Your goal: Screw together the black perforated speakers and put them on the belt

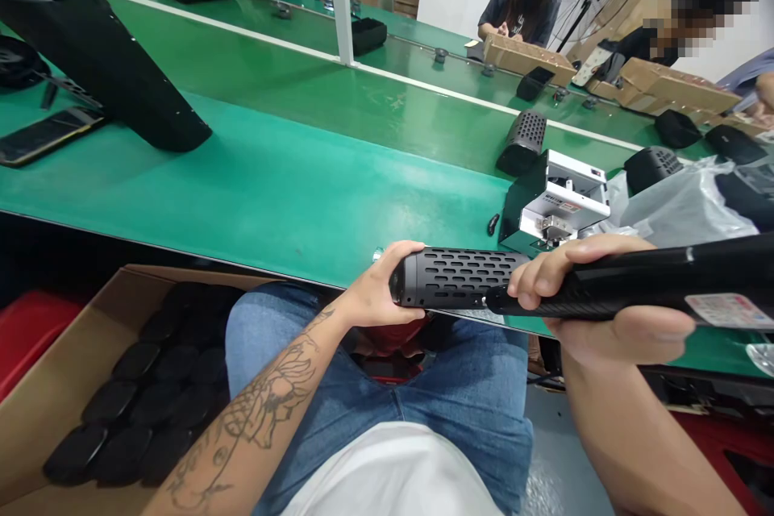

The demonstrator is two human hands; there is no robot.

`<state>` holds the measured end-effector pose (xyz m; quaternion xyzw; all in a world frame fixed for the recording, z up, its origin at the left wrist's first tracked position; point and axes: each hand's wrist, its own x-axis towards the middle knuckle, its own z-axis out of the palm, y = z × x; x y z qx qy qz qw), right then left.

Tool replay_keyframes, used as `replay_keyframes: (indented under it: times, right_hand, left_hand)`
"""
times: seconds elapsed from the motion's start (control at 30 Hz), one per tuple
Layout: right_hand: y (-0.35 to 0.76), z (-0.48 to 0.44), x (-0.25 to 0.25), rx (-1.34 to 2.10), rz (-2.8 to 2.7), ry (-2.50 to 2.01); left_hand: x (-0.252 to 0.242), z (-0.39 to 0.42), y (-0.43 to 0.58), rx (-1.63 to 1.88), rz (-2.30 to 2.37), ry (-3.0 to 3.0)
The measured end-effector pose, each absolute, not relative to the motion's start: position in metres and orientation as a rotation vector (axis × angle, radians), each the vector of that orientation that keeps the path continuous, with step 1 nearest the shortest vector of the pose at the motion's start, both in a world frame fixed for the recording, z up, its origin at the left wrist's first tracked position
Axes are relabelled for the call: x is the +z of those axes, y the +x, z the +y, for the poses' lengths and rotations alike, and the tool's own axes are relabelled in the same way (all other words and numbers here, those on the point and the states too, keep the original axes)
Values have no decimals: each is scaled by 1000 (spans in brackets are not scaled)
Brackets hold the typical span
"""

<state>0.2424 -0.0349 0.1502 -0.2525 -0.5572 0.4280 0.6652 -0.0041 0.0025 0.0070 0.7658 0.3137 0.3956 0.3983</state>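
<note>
Clenching a perforated black sleeve (455,277) in the left hand (372,289), around its near-left end. Clenching a glossy black cylinder (650,282) in the right hand (596,294), with a white label (729,310) sitting toward the view's right edge.

Key relation: long axes running almost in line, roughly parallel to the front edge of the green table (242,177). Narrow end of the cylinder reaching the sleeve's right end, slightly low. Exact contact or overlap not readable, with right-hand fingers partly hiding the joint. Right hand sitting nearer that junction; left hand working from the opposite end.

Sleeve hovering in both-hand range just over the table's front edge, above the lap, not resting on the surface.

On the table: white metal jig (562,201) standing just beyond the sleeve, more perforated black sleeves (522,143) lying further along, and a clear plastic bag (677,205) bunching up at right. Below left, a cardboard box (78,363) holding rows of black oblong parts (121,419).
</note>
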Motion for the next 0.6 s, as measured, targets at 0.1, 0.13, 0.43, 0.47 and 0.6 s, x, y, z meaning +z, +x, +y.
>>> replay_keyframes:
  times: [0.1, 0.13, 0.43, 0.47, 0.6]
  right_hand:
    - [242, -34, 149, 991, -1264, -575]
    - [242, -33, 149, 1004, -1260, -574]
    - [248, -29, 146, 1155, -1304, -508]
    - [248, -29, 145, 1168, -1307, -502]
    - [247, -27, 142, 1187, -1336, -473]
  left_hand:
    - [7, 3, -4, 995, 794, 1935]
    - [7, 3, -4, 994, 796, 1934]
    - [7, 2, -5, 966, 811, 1919]
    - [8, 2, -5, 969, 811, 1921]
    - [8, 2, -5, 974, 810, 1923]
